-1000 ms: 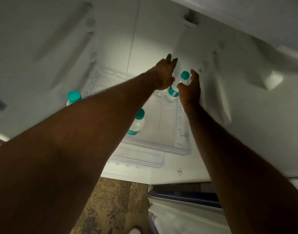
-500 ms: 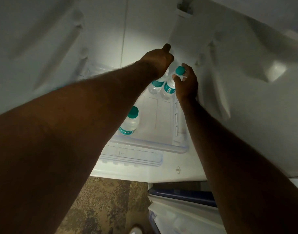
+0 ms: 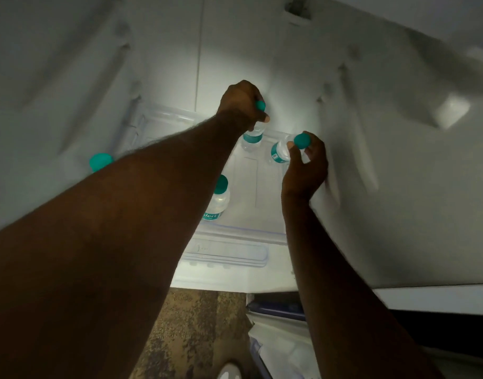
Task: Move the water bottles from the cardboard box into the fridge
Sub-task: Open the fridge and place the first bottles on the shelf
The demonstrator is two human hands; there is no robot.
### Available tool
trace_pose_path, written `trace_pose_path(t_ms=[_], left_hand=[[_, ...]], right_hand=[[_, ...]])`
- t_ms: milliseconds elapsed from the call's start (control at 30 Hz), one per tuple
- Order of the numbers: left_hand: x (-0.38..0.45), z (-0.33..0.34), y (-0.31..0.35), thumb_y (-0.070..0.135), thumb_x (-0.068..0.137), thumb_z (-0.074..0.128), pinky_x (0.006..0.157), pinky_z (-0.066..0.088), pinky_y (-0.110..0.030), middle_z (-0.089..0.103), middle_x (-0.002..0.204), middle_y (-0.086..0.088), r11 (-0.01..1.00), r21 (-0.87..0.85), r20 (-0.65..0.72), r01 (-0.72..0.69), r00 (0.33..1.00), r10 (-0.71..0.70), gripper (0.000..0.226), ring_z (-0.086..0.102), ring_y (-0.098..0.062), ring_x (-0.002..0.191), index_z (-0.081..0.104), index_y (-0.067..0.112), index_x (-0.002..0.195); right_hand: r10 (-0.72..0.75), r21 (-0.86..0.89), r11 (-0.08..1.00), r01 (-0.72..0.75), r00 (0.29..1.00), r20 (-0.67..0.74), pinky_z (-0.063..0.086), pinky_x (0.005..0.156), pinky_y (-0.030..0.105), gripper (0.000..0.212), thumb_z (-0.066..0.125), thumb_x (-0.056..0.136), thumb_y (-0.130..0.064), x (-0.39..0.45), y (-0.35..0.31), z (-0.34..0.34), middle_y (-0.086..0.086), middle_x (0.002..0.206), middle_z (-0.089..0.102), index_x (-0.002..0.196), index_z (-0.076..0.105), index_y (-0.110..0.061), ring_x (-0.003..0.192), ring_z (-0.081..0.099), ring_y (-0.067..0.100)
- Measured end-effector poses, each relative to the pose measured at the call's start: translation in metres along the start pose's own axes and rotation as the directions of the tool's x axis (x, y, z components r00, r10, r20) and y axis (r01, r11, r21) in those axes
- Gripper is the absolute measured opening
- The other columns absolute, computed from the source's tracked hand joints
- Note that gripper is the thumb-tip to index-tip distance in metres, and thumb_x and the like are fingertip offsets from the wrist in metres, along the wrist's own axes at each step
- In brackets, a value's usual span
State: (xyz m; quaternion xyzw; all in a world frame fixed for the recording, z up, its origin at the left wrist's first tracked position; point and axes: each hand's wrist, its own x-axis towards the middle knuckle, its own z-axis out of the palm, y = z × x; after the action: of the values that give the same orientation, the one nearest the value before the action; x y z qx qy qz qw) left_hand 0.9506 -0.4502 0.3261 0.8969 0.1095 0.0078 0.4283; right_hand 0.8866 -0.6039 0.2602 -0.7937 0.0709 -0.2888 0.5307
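Head cam looks down into the open fridge (image 3: 344,214), white inner walls w/ moulded shelf ribs on both sides, lit at the back. Below the fridge edge, mottled brown floor (image 3: 196,332); at lower right what looks like the door's shelving (image 3: 278,351), dim, can't make out detail. The left forearm (image 3: 125,242) cuts across much of the frame and hides most of the fridge's left half.

Both arms stretched forward and down into the fridge. Left hand (image 3: 239,101) is knuckles-up, grip closed round the neck of a water bottle (image 3: 252,136), its teal cap (image 3: 260,105) poking out past the fingers. Right hand (image 3: 307,166) sits just to the right, thumb and fingers pinched on the neck of a 2nd water bottle (image 3: 280,153) right under its teal cap (image 3: 301,140); bottle tilted, cap toward the camera.

Both held bottles are over the back of the clear tray-like shelf (image 3: 234,231) at the fridge bottom; can't tell if their bases touch it. They're near each other, not touching. A 3rd bottle (image 3: 217,201) stands upright nearer the shelf's front edge, free of both hands. A 4th teal cap (image 3: 100,161) shows at left, its bottle hidden behind the forearm
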Motion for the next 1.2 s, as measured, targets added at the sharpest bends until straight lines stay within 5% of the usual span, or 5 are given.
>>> trace_pose_path(t_ms=[267,700,933,1100,1200], left_hand=[[-0.027,-0.013,0.002,0.025,0.082,0.083,0.085,0.051,-0.023,0.065,0.121,-0.004,0.975,0.168,0.049,-0.146,0.989,0.14,0.042,0.057,-0.017,0.091,0.069,0.014,0.119],[-0.085,-0.058,0.004,0.016,0.081,0.083,0.071,0.05,-0.016,0.067,0.095,0.005,0.855,0.231,0.584,-0.464,0.769,0.26,0.021,0.068,-0.019,0.078,0.074,0.022,0.1],[-0.094,-0.048,0.003,0.016,0.078,0.086,0.08,0.053,-0.025,0.071,0.099,0.001,0.828,0.232,0.643,-0.511,0.719,0.263,0.022,0.065,-0.019,0.083,0.076,0.022,0.096],[-0.103,-0.04,0.013,0.029,0.083,0.081,0.07,0.039,-0.011,0.066,0.086,0.013,0.809,0.224,0.643,-0.544,0.706,0.297,0.021,0.057,-0.008,0.071,0.077,0.017,0.099],[-0.107,-0.041,0.014,0.038,0.085,0.077,0.074,0.052,-0.022,0.072,0.089,0.007,0.85,0.199,0.605,-0.487,0.744,0.284,0.029,0.065,-0.012,0.065,0.079,0.016,0.104]], right_hand=[[0.008,0.019,1.0,-0.008,0.999,-0.038,0.056,0.096,0.029,0.04,0.079,0.085,-0.022,-0.03,-0.023,-0.028,0.005,0.121,0.071,0.119,0.067,-0.005,0.11,0.068,0.017],[0.034,-0.059,0.998,-0.029,0.996,0.077,0.051,0.093,0.021,0.036,0.077,0.087,-0.015,-0.076,-0.042,-0.082,-0.008,0.117,0.063,0.12,0.066,-0.008,0.113,0.065,0.017],[0.034,-0.112,0.994,-0.015,0.985,0.171,0.056,0.098,0.038,0.035,0.075,0.089,-0.019,-0.076,-0.034,-0.08,0.005,0.124,0.069,0.121,0.065,-0.008,0.114,0.066,0.021],[-0.008,-0.144,0.989,0.043,0.972,0.235,0.046,0.091,0.006,0.034,0.076,0.088,-0.022,-0.069,-0.029,-0.079,0.004,0.122,0.07,0.118,0.067,-0.009,0.111,0.065,0.018],[-0.033,-0.171,0.982,0.075,0.971,0.238,0.053,0.088,0.017,0.034,0.075,0.087,-0.033,-0.064,-0.03,-0.078,-0.001,0.117,0.071,0.114,0.068,-0.013,0.103,0.066,0.014]])
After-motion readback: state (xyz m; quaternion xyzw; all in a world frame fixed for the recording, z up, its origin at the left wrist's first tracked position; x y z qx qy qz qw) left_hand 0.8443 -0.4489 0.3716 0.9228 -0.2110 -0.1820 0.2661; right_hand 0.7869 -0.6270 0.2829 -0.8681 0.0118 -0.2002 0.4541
